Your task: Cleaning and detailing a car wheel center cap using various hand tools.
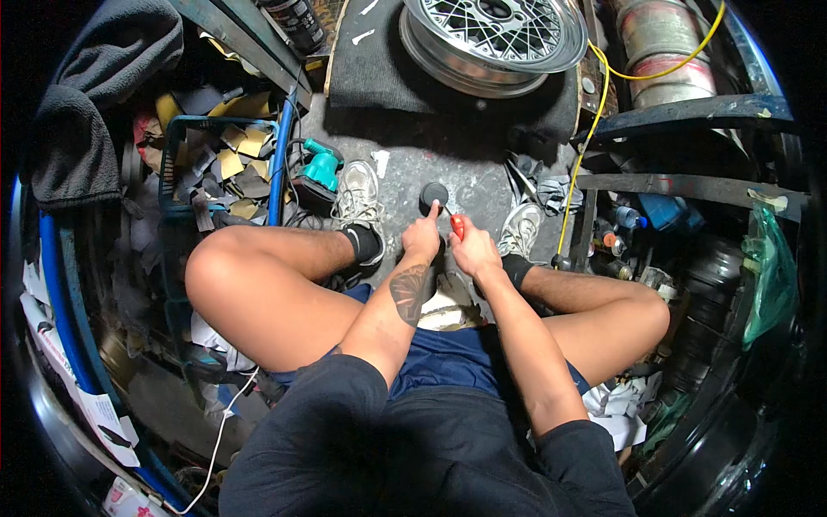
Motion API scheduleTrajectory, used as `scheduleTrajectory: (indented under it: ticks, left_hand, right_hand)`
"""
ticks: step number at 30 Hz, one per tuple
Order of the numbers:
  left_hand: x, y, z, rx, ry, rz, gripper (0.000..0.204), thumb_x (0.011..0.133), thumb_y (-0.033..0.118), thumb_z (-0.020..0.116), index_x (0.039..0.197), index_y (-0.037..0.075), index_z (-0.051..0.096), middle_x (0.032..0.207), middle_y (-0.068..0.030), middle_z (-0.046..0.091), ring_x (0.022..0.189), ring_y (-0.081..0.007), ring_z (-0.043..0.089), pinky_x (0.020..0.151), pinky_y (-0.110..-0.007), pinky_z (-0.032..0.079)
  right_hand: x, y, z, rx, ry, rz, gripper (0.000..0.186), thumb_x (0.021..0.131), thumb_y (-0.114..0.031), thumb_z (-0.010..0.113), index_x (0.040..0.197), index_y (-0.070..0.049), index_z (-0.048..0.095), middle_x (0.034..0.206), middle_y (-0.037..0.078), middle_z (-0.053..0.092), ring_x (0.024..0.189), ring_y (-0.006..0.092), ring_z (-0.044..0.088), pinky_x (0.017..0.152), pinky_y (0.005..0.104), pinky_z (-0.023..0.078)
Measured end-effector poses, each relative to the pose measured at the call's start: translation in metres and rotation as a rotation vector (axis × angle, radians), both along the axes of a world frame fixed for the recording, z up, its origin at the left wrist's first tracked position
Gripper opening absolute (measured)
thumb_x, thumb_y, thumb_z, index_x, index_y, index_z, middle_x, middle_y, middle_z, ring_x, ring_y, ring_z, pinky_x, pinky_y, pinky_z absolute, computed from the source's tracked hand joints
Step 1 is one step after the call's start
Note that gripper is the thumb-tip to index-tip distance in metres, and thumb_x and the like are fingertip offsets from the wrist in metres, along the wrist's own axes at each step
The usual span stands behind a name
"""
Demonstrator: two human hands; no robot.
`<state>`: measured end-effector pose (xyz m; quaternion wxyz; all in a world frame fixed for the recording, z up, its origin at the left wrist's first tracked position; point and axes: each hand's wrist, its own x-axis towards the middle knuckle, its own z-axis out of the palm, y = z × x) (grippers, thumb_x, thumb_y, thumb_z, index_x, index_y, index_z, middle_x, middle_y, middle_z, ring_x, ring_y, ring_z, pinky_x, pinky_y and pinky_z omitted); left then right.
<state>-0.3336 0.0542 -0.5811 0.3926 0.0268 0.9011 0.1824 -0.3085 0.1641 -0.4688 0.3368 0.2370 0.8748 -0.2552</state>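
Between my shoes a black round disc (433,195) is held just above the concrete floor (396,177). My left hand (421,236) is closed at its near edge, one finger or thumb laid against the disc and the others curled out of sight. My right hand (476,250) grips a red-handled screwdriver (457,227), its thin shaft angled toward the disc. Whether the tip touches the disc I cannot tell. A dark part shows between my wrists, mostly hidden.
Ahead, a silver spoked wheel rim (491,43) lies on a black mat (370,73). A teal power sander (319,168) stands by my left shoe. A blue crate (177,164) of sandpaper scraps is at left. A yellow hose (594,129) and metal frame (689,187) run along the right.
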Motion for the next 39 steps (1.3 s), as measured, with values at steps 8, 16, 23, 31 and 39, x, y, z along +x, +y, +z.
scheduleTrajectory:
  ticks: [8, 16, 23, 31, 39]
  left_hand:
    - [0.001, -0.002, -0.008, -0.007, 0.022, 0.03, 0.074, 0.088, 0.013, 0.056, 0.151, 0.039, 0.024, 0.107, -0.0186, 0.068, 0.099, -0.0348, 0.068, 0.084, -0.047, 0.054]
    - [0.0, 0.0, -0.007, -0.01, 0.017, 0.009, 0.072, 0.088, 0.012, 0.054, 0.15, 0.038, 0.027, 0.109, -0.019, 0.067, 0.101, -0.0363, 0.067, 0.087, -0.048, 0.053]
    - [0.0, 0.003, -0.003, 0.01, 0.06, 0.043, 0.075, 0.083, 0.01, 0.056, 0.15, 0.032, 0.03, 0.107, -0.0213, 0.067, 0.099, -0.0399, 0.065, 0.085, -0.048, 0.053]
    - [0.057, 0.032, -0.011, 0.104, 0.173, -0.58, 0.044, 0.091, 0.017, 0.052, 0.133, 0.028, 0.055, 0.094, -0.0127, 0.071, 0.085, -0.0305, 0.07, 0.07, -0.045, 0.056]
    - [0.077, 0.042, -0.016, -0.024, 0.161, -0.604, 0.038, 0.105, 0.027, 0.031, 0.129, 0.017, 0.057, 0.094, -0.0051, 0.073, 0.086, -0.0235, 0.072, 0.066, -0.039, 0.056]
  right_hand:
    - [-0.013, 0.007, -0.004, -0.002, 0.069, -0.095, 0.051, 0.091, -0.034, 0.054, 0.138, -0.017, 0.045, 0.112, 0.03, 0.063, 0.106, 0.0468, 0.059, 0.092, 0.0516, 0.046]
    - [0.025, 0.028, -0.008, -0.042, 0.053, -0.064, 0.05, 0.089, -0.034, 0.056, 0.136, -0.018, 0.047, 0.112, 0.029, 0.063, 0.108, 0.0452, 0.059, 0.094, 0.0505, 0.047]
    - [0.069, 0.064, 0.01, -0.154, -0.148, -0.33, 0.056, 0.089, -0.028, 0.059, 0.139, -0.01, 0.042, 0.11, 0.025, 0.065, 0.098, 0.0347, 0.066, 0.085, 0.0416, 0.052]
    - [0.083, 0.056, 0.0, 0.083, -0.203, -0.197, 0.051, 0.089, -0.034, 0.055, 0.133, -0.009, 0.045, 0.117, 0.025, 0.063, 0.112, 0.0392, 0.06, 0.096, 0.0467, 0.047]
    - [0.074, 0.058, 0.003, 0.113, -0.182, -0.167, 0.053, 0.089, -0.036, 0.054, 0.134, -0.009, 0.044, 0.113, 0.025, 0.065, 0.107, 0.0413, 0.062, 0.093, 0.0496, 0.048]
